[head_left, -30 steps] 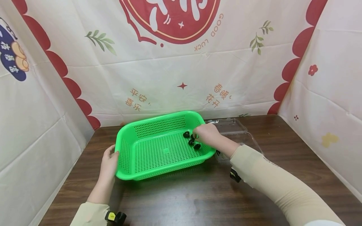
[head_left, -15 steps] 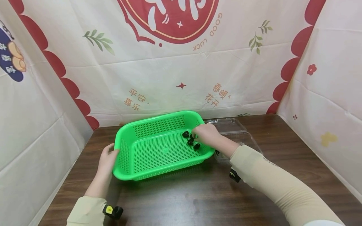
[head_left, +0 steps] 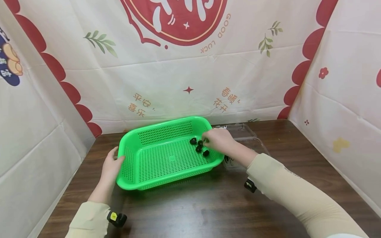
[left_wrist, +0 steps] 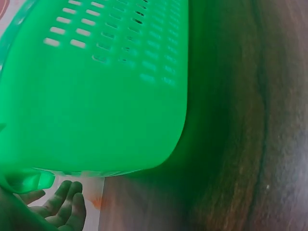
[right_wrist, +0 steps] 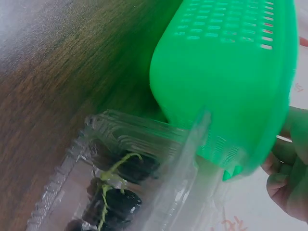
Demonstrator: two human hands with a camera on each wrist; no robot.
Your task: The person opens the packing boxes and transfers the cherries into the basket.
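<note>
Green basket (head_left: 170, 158) on the brown tabletop (head_left: 178, 211), set at a slant, its right end farther from the person than its left. Left hand (head_left: 111, 167) grips the basket's left end: thumb over the rim, other fingers outside it; the left wrist view shows those fingers beyond the basket wall, loosely bent. Right hand (head_left: 220, 140) reaches over the basket's right rim, fingers curled and tips pinched together at the dark grapes (head_left: 198, 149); exactly what spot the tips hold is too small to tell. Four dark grapes show in the basket, all bunched toward its right end, one a bit apart on the far left of the group; rest of the basket floor shows its mesh of small holes. Clear plastic container (right_wrist: 166, 190) just right of the basket, partly behind the right forearm in the head view; inside it, more dark fruit (right_wrist: 115, 204) on a yellow-green stem (right_wrist: 108, 175). Clear lid (head_left: 239, 130) lies right of the basket's far corner, behind the container. Beige sleeves (head_left: 294, 195) on both arms, a black wrist camera (head_left: 117, 219) strapped at the left one, near side of the basket. White printed cloth (head_left: 166, 79) hangs behind the basket, red scalloped edging, leaves, orange lettering
</note>
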